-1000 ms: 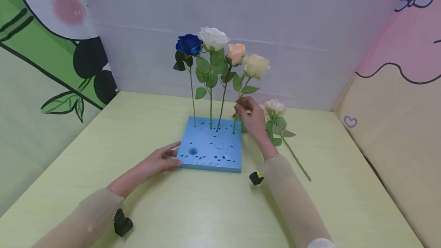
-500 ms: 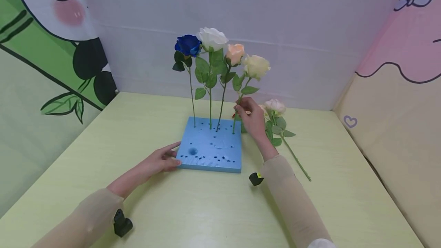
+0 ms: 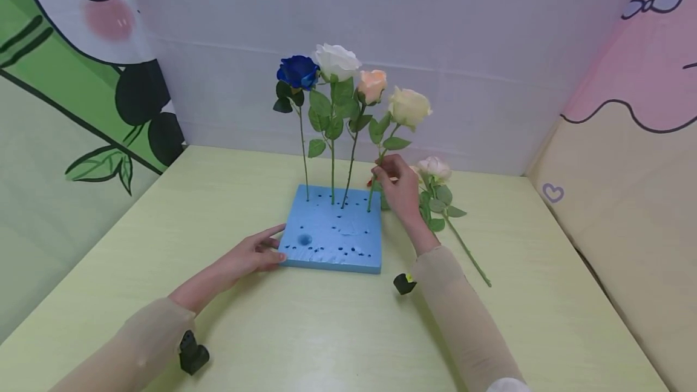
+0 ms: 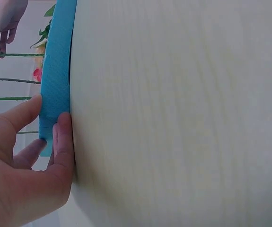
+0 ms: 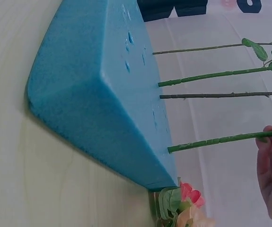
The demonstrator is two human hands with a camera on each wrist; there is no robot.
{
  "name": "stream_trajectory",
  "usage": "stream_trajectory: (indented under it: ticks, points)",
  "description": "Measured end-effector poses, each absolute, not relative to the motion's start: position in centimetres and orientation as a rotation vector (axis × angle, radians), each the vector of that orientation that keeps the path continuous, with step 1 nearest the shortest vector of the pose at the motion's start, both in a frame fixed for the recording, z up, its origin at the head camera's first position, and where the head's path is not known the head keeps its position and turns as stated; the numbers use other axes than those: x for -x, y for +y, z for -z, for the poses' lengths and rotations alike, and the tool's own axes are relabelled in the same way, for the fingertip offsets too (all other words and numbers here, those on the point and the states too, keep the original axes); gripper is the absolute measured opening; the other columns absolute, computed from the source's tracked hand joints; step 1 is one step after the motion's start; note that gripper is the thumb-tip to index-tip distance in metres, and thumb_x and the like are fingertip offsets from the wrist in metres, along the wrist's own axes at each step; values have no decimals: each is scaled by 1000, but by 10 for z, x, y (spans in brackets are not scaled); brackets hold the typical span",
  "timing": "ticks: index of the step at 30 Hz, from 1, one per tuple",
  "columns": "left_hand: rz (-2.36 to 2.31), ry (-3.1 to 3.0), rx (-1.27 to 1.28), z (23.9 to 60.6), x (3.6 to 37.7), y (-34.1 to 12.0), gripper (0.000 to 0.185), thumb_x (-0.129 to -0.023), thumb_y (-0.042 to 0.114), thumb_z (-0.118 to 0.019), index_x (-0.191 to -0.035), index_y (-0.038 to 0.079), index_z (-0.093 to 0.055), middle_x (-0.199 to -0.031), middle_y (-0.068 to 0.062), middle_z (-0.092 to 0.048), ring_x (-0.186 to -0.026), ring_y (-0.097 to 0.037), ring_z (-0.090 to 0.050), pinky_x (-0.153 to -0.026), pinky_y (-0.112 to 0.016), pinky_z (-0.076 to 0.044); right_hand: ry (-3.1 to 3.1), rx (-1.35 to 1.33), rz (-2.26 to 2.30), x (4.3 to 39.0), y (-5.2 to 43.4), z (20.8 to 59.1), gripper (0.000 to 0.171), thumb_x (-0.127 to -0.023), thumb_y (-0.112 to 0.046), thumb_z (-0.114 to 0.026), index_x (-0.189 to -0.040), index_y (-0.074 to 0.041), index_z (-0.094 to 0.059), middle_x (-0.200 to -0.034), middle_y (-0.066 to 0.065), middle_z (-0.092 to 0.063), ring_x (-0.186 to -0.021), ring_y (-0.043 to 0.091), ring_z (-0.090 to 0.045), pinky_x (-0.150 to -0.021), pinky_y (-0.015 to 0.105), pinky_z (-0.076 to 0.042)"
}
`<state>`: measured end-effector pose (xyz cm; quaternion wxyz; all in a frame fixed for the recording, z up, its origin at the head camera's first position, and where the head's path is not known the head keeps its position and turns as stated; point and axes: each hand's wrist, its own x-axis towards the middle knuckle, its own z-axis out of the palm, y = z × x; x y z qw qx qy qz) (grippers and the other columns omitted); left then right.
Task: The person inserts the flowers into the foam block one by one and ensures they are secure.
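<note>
A blue foam block (image 3: 332,235) dotted with holes lies on the pale green table (image 3: 327,331). Along its far edge stand a blue rose (image 3: 297,71), a white rose (image 3: 337,60), a peach rose (image 3: 373,84) and a cream rose (image 3: 409,106). My right hand (image 3: 379,173) pinches the cream rose's stem (image 5: 211,141) a little above the block (image 5: 93,104). My left hand (image 3: 272,247) rests with straight fingers against the block's near left corner (image 4: 55,71), thumb on top. A pale pink rose (image 3: 434,168) lies on the table behind my right hand.
A panda backdrop (image 3: 81,77) closes the left side, a white wall (image 3: 435,47) the back, a pink and cream panel (image 3: 626,138) the right. A small red and pink flower (image 5: 188,194) lies by the block's far right corner.
The cream rose's head has tipped slightly to the right under my right hand. My left hand and the block have not moved.
</note>
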<state>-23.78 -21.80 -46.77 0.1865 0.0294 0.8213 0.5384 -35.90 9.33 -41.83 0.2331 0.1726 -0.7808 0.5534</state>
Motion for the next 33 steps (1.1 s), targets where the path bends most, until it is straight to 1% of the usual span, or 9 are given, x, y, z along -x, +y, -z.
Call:
stream_trajectory:
  ticks: [2,5,7,9,16,24,30,33]
  points:
    - [-1519,2310,-88,467,238,-218,77,-94,26,-67,-158,18,-25,-141,-23,-43,-111,-25,-56,-96,-34,-57,-2150,-464,-1501,359,93,418,17,-94,-9,-65,-107,1,-66,-97,17,-74,-88,30,-71,-67,17,-55]
    - [-1524,2309,-95,466,238,-218,77,-94,26,-67,-158,18,-24,-141,-23,-43,-111,-24,-56,-96,-34,-57,-2147,-450,-1469,359,92,416,15,-93,-10,-66,-104,0,-66,-97,16,-73,-88,30,-72,-71,29,-60]
    - [-1529,2306,-95,466,238,-219,77,-94,26,-67,-158,18,-24,-141,-23,-43,-111,-25,-56,-96,-34,-57,-2142,-449,-1454,359,91,415,14,-93,-10,-67,-103,0,-67,-97,17,-73,-88,30,-72,-73,36,-61]
    - [-1533,2303,-92,466,238,-218,77,-94,26,-67,-158,17,-24,-141,-23,-42,-112,-25,-56,-96,-34,-57,-2138,-447,-1449,358,91,415,12,-93,-9,-67,-102,-2,-67,-96,17,-73,-87,31,-72,-74,40,-62]
    - [-1523,2305,-72,467,235,-218,78,-94,26,-68,-158,18,-25,-141,-22,-43,-111,-25,-56,-95,-33,-58,-2186,-445,-1496,354,93,414,17,-93,-12,-68,-107,-2,-68,-101,18,-73,-91,30,-71,-79,34,-61]
    - [-1548,2296,-55,468,236,-218,76,-93,25,-68,-157,19,-27,-140,-21,-45,-110,-24,-57,-93,-31,-58,-2213,-446,-1564,350,97,410,22,-94,-15,-68,-112,-3,-70,-103,18,-74,-93,30,-71,-80,27,-61]
    - [-1542,2296,-61,469,235,-218,77,-93,26,-68,-157,18,-26,-141,-22,-43,-111,-25,-56,-94,-32,-58,-2223,-457,-1605,353,98,411,24,-93,-9,-67,-114,2,-68,-108,24,-72,-98,36,-70,-84,30,-61]
    - [-1543,2300,-48,469,236,-218,76,-93,26,-69,-157,19,-28,-141,-21,-44,-111,-25,-57,-94,-32,-58,-2220,-461,-1615,354,98,411,25,-93,-9,-67,-115,2,-67,-110,23,-72,-100,35,-70,-84,28,-60]
